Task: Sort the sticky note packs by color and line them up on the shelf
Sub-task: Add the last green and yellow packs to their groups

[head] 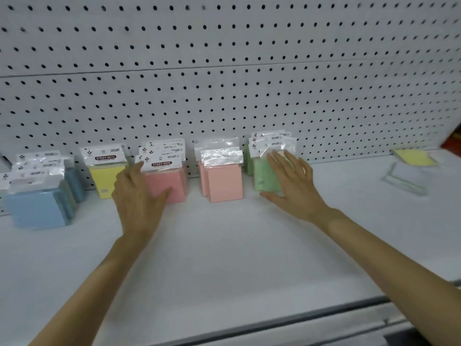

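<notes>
Sticky note packs (222, 176) mostly grouped along shelf (224, 245) back edge. Left hand (138, 198) flat open on red stack (169, 183), right hand (291, 183) flat open on green stack (264, 176), gripping nothing. Squaring stacks; next: loose packs (411, 168) near right edge need filing.

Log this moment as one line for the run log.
left hand on pink packs | right hand on green packs | yellow pack unsorted

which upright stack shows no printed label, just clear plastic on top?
The light pink stack, fourth from the left, between the darker pink stack and the green stack. Its header flaps look blank and clear; the others show printed cards.
</notes>
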Tool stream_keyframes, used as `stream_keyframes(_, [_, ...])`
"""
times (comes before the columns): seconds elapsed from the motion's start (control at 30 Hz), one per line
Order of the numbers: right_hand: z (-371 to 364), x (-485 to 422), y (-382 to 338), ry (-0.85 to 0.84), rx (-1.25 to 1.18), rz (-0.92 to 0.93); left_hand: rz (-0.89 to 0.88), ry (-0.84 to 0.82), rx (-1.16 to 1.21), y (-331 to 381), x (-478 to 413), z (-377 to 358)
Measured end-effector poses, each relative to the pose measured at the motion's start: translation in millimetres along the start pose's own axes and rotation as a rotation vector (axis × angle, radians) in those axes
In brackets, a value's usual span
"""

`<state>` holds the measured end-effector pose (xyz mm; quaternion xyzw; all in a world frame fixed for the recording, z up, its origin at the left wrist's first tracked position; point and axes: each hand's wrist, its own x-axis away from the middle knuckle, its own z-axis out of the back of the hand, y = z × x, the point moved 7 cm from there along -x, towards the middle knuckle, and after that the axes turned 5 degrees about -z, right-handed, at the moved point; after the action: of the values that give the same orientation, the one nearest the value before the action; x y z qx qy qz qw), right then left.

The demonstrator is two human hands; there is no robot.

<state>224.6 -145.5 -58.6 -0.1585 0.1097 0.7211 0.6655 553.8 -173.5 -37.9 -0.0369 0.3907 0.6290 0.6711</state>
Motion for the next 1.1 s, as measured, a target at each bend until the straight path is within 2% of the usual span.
stream_keyframes(0.1, [5,8,40,-0.034,-0.015,-0.012,-0.158,0.094,0.018,63,-1,5])
stream_keyframes(0.17, [11,13,71,-0.045,-0.056,-0.038,-0.237,0.097,0.101,112,2,-3])
stream_keyframes(0.33, [29,46,178,-0.074,-0.171,-0.131,-0.298,-0.101,0.394,241,27,-61])
stream_keyframes(0.53, [43,96,333,-0.152,-0.301,-0.369,-0.356,-0.36,0.457,366,78,-159])
stream_keyframes(0.7, [32,118,408,-0.206,-0.318,-0.477,-0.159,-0.615,0.536,432,110,-234])
stream_keyframes(0.87, [24,106,429,-0.171,-0.342,-0.577,-0.071,-0.769,0.481,475,119,-271])
stream_keyframes(0.97, [17,98,426,-0.163,-0.307,-0.594,0.029,-0.829,0.495,482,118,-281])
stream_keyframes(1.1, [16,95,424,-0.136,-0.319,-0.612,0.088,-0.806,0.555,489,119,-279])
